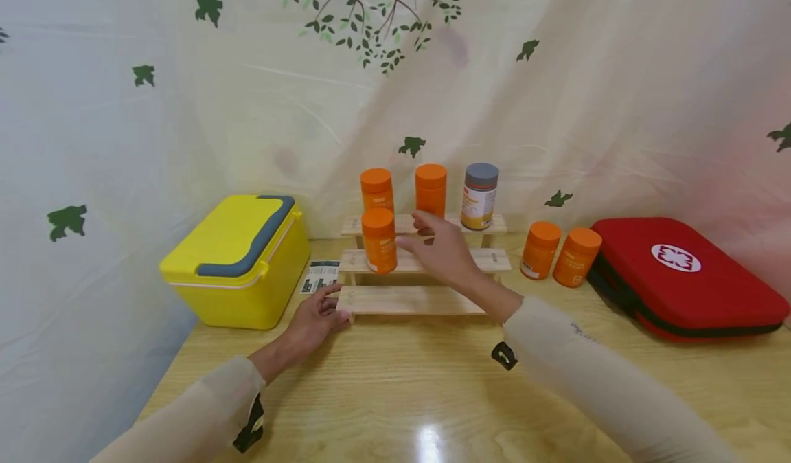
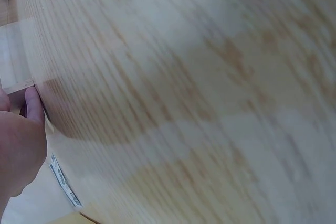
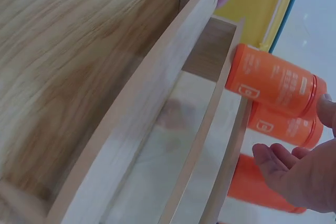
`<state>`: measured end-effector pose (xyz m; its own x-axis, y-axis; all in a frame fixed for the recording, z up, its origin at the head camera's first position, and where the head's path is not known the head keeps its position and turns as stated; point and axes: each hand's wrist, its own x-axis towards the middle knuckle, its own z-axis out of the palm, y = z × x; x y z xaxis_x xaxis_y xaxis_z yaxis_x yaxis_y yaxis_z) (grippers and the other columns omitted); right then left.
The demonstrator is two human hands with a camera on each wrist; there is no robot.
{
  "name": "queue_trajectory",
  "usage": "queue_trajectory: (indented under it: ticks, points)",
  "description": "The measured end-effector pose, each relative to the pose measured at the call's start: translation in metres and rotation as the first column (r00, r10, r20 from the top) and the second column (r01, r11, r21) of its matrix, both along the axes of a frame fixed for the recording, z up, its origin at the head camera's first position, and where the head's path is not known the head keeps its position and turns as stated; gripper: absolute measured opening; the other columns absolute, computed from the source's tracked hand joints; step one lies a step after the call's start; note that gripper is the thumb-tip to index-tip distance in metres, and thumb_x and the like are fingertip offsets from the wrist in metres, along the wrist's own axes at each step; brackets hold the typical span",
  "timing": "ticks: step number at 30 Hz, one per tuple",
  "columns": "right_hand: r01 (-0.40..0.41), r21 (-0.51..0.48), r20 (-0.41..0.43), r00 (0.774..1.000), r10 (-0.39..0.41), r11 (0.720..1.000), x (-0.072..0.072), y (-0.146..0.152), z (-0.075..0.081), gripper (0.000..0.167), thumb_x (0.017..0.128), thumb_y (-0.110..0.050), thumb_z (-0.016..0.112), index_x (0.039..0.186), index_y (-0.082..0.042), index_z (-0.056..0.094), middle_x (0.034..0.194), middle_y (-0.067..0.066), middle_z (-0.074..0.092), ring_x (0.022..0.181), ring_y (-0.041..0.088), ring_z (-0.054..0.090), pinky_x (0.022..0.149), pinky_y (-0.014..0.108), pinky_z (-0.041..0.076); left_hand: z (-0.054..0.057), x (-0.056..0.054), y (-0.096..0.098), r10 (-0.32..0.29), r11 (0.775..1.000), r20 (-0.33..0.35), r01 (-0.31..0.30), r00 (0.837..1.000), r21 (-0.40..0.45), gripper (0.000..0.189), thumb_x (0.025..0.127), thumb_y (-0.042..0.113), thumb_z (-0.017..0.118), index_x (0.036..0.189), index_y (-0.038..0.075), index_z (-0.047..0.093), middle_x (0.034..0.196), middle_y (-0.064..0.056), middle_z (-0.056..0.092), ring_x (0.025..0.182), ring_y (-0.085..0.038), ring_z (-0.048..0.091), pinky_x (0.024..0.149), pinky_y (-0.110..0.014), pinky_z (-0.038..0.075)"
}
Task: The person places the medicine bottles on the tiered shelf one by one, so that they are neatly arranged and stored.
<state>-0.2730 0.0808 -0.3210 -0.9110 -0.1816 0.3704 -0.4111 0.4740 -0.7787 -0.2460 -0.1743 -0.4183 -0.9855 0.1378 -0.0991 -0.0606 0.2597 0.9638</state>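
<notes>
A three-step wooden rack (image 1: 414, 300) stands on the table, and my left hand (image 1: 312, 325) grips the left end of its lowest step, thumb at the front. On the middle step an orange bottle (image 1: 380, 243) stands upright. Beside it is my right hand (image 1: 450, 251), fingers spread and holding nothing; in the right wrist view the thumb (image 3: 327, 109) is right at the bottle's lid. Along the top step stand an orange bottle (image 1: 376, 183) at the left, another orange bottle (image 1: 430, 188) partly hidden behind my right hand, and a grey-lidded bottle (image 1: 478, 205) at the right.
Left of the rack sits a yellow box (image 1: 231, 243) with a blue-grey handle, a printed card (image 1: 320, 274) beside it. To the right, two orange bottles, one upright (image 1: 539, 253) and one leaning (image 1: 575, 260), stand against a red case (image 1: 698, 291). A patterned cloth (image 1: 346, 119) hangs behind.
</notes>
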Motion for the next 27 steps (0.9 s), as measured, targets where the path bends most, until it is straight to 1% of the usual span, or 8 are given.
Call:
queue_trajectory:
  ticks: [3,7,13,15,17,20,22,27]
  points:
    - [-0.004,-0.008,-0.014,1.0,0.003,1.0,0.008,0.018,-0.001,0.057,0.089,-0.026,0.071,0.137,-0.002,0.051,0.131,0.016,0.058,0.115,0.031,0.057,0.093,0.044,0.051,-0.001,0.0,-0.001,0.009,1.0,0.006,-0.009,1.0,-0.016,0.058,0.092,-0.004,0.058,0.146,0.007,0.036,0.123,-0.021,0.06,0.103,-0.026,0.063,0.086,-0.034,0.055]
    - [0.009,0.002,-0.016,1.0,-0.009,1.0,0.019,0.047,-0.004,0.058,0.089,-0.026,0.071,0.139,-0.003,0.05,0.13,0.014,0.058,0.115,0.029,0.056,0.093,0.043,0.051,-0.002,-0.001,-0.001,0.019,0.999,0.012,-0.018,1.0,-0.031,0.058,0.092,-0.004,0.058,0.145,0.008,0.037,0.123,-0.019,0.06,0.103,-0.025,0.063,0.087,-0.033,0.055]
    - [0.082,0.031,-0.055,0.995,-0.08,0.996,0.034,0.096,-0.008,0.056,0.09,-0.027,0.069,0.137,-0.003,0.051,0.125,0.017,0.06,0.113,0.032,0.056,0.091,0.044,0.051,-0.002,0.0,-0.001,0.02,0.999,0.008,-0.019,1.0,-0.036,0.059,0.092,-0.004,0.058,0.145,0.008,0.037,0.123,-0.019,0.06,0.103,-0.025,0.063,0.087,-0.034,0.055]
    - [0.111,0.044,-0.057,0.992,-0.109,0.993,0.041,0.112,-0.009,0.055,0.091,-0.028,0.068,0.137,-0.003,0.051,0.125,0.018,0.06,0.111,0.033,0.057,0.088,0.035,0.053,-0.002,0.0,-0.001,0.013,0.999,0.009,-0.013,1.0,-0.036,0.059,0.092,-0.004,0.058,0.145,0.008,0.037,0.124,-0.019,0.06,0.103,-0.025,0.062,0.087,-0.034,0.055]
    - [0.139,0.063,-0.068,0.989,-0.135,0.988,0.048,0.128,-0.01,0.054,0.091,-0.028,0.067,0.136,-0.002,0.052,0.124,0.02,0.06,0.109,0.032,0.058,0.084,0.022,0.051,-0.001,0.001,-0.002,0.01,0.999,0.007,-0.01,1.0,-0.032,0.058,0.092,-0.004,0.058,0.145,0.007,0.037,0.124,-0.019,0.06,0.104,-0.025,0.062,0.087,-0.034,0.055]
    - [0.168,0.089,-0.069,0.984,-0.162,0.982,0.057,0.148,-0.011,0.054,0.092,-0.029,0.067,0.136,-0.002,0.052,0.124,0.022,0.059,0.107,0.033,0.057,0.077,0.006,0.044,0.0,0.001,-0.002,0.001,0.999,0.002,-0.001,1.0,-0.04,0.058,0.092,-0.003,0.058,0.145,0.008,0.037,0.124,-0.018,0.06,0.104,-0.025,0.062,0.088,-0.034,0.055]
    - [0.181,0.097,-0.07,0.982,-0.174,0.979,0.061,0.159,-0.012,0.054,0.092,-0.028,0.067,0.136,-0.001,0.051,0.123,0.023,0.059,0.108,0.033,0.056,0.077,0.002,0.041,0.0,0.001,-0.002,-0.003,0.999,-0.003,0.002,1.0,-0.045,0.058,0.092,-0.002,0.058,0.145,0.008,0.037,0.124,-0.018,0.06,0.105,-0.025,0.062,0.088,-0.034,0.055]
    - [0.218,0.128,-0.057,0.976,-0.212,0.968,0.068,0.183,-0.015,0.055,0.093,-0.028,0.065,0.137,0.0,0.049,0.124,0.024,0.057,0.107,0.034,0.054,0.074,0.001,0.041,0.0,-0.001,-0.001,-0.011,0.999,-0.004,0.011,1.0,-0.04,0.058,0.093,-0.003,0.058,0.146,0.008,0.036,0.125,-0.019,0.06,0.105,-0.026,0.062,0.088,-0.034,0.055]
